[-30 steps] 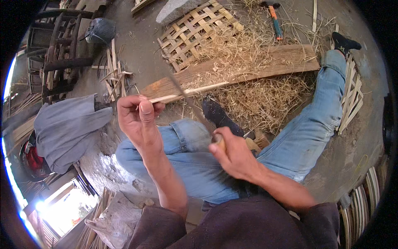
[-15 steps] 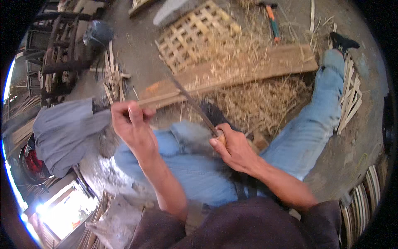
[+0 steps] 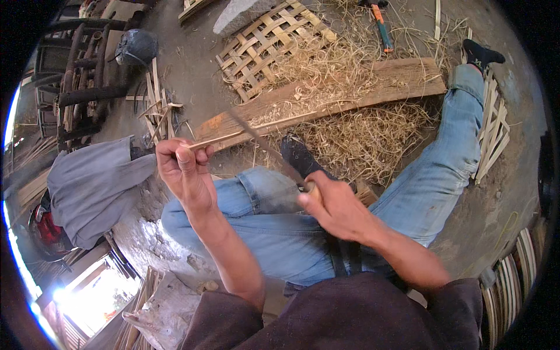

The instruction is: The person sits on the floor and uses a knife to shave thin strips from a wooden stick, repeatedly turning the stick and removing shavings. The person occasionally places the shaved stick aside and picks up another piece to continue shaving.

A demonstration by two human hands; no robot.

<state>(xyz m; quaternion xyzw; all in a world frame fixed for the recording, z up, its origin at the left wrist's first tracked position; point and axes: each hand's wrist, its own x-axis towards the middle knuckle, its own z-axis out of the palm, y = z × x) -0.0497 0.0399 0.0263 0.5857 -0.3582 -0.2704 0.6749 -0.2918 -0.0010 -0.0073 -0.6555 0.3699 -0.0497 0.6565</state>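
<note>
My left hand (image 3: 188, 179) pinches one end of a thin wooden strip (image 3: 220, 139) between thumb and fingers. The strip points right, its far end meeting the blade over the edge of a wooden plank (image 3: 402, 86). My right hand (image 3: 339, 211) is wrapped round the pale wooden handle of a long knife (image 3: 265, 147). From that fist the dark, slightly blurred blade slants up and left across the strip. Whether the edge bites into the wood cannot be made out. Curly shavings (image 3: 373, 137) lie in a heap below the plank and partly on it.
My jeans-clad legs (image 3: 423, 175) spread around the heap. Beyond the plank lie a woven lattice panel (image 3: 251, 61), a grey stone block (image 3: 238, 16) and a hammer (image 3: 383, 30). At left are loose strips (image 3: 156, 108) and a grey cloth (image 3: 93, 186); another lattice (image 3: 494, 131) is at right.
The knife has shifted slightly leftward along the strip, and my right hand has turned a little. My left hand keeps its pinch in nearly the same place.
</note>
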